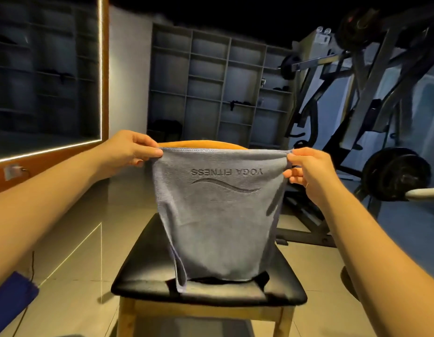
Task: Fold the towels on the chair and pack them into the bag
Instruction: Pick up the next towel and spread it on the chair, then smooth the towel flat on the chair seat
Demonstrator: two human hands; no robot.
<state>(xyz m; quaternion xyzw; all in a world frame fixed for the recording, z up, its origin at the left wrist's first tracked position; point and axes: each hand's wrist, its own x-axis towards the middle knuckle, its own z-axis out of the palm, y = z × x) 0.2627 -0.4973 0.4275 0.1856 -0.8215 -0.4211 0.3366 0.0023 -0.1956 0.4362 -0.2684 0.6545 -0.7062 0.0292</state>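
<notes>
Your forearms stretched out toward the chair (pixel 148 276). Left grip (pixel 128 152) and right grip (pixel 308 171) each pinched a top corner of the grey towel (pixel 218 215), both clamped on cloth. You held it taut above the chair, likely to square the edge before folding. Towel hung between the grips, lower hem touching the chair seat over a dark item (pixel 261 278). Blue cloth (pixel 9 297) left of the chair: maybe the bag, couldn't tell.

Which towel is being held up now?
The grey towel lettered YOGA FITNESS, its top corners pinched by the left hand and right hand; the orange towel behind is unheld.
</notes>
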